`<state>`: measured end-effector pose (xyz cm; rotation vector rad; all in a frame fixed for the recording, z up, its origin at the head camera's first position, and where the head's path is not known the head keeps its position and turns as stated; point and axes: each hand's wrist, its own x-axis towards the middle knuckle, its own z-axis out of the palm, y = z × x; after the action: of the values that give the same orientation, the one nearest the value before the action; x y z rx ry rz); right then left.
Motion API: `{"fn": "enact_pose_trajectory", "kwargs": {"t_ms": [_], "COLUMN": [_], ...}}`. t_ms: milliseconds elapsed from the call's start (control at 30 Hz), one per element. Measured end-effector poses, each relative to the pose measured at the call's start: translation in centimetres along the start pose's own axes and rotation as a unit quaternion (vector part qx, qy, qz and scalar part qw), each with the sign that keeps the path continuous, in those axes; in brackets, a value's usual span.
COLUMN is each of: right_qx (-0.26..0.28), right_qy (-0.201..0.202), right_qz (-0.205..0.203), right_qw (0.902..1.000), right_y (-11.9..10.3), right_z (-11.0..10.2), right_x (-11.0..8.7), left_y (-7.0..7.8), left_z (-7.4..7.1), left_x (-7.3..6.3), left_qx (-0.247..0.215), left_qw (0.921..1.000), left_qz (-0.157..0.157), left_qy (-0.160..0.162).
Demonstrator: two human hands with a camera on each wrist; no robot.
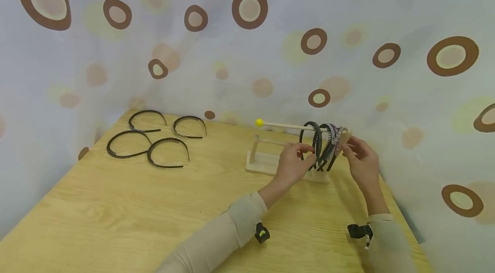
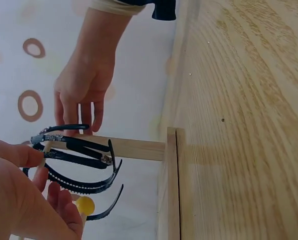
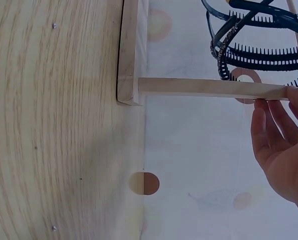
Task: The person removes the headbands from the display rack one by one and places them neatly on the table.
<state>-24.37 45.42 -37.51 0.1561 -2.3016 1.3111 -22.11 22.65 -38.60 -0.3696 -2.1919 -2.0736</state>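
Several black toothed headbands [image 1: 328, 144], some with glittery bands, hang bunched toward the right end of the upper rod [image 1: 284, 125] of a wooden stand [image 1: 263, 170]. A yellow ball [image 1: 259, 122] caps that rod's left end. My left hand [image 1: 291, 163] is at the left side of the bunch, thumb and forefinger pinching a black headband [image 2: 79, 159] near the rod. At the stand's right end, my right hand [image 1: 362, 163] grips the top of the wooden upright [image 3: 209, 87] between thumb and fingers. The headbands partly hide the upright in the head view.
Four-sided grouping at the table's far left: several more black headbands [image 1: 168, 152] lie on the light wooden table [image 1: 154, 213]. A lower, shorter rod [image 1: 272, 140] runs under the upper one. A patterned curtain [image 1: 216, 49] stands behind the table and along its right side.
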Motion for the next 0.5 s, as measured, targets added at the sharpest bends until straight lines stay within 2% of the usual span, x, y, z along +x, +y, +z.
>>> {"fn": "enact_pose_trajectory", "kwargs": {"t_ms": [133, 300, 500], "right_qx": [0.002, -0.005, 0.005], "right_qy": [0.000, -0.003, -0.005], "right_qz": [-0.003, 0.000, -0.002], "right_qw": [1.0000, 1.0000, 1.0000], "right_y": [0.5, 0.5, -1.7], "right_z": [-0.3, -0.3, -0.4], "right_x": [0.1, 0.0, -0.6], "left_y": [0.5, 0.8, 1.1], "left_z": [0.9, 2.0, 2.2], "left_x": [-0.2, -0.3, -0.4], "left_qx": [-0.020, -0.034, -0.051], "left_qw": [0.9997, 0.9993, 0.9983], "left_qz": [0.007, 0.013, 0.030], "left_qy": [-0.011, -0.005, 0.004]}}
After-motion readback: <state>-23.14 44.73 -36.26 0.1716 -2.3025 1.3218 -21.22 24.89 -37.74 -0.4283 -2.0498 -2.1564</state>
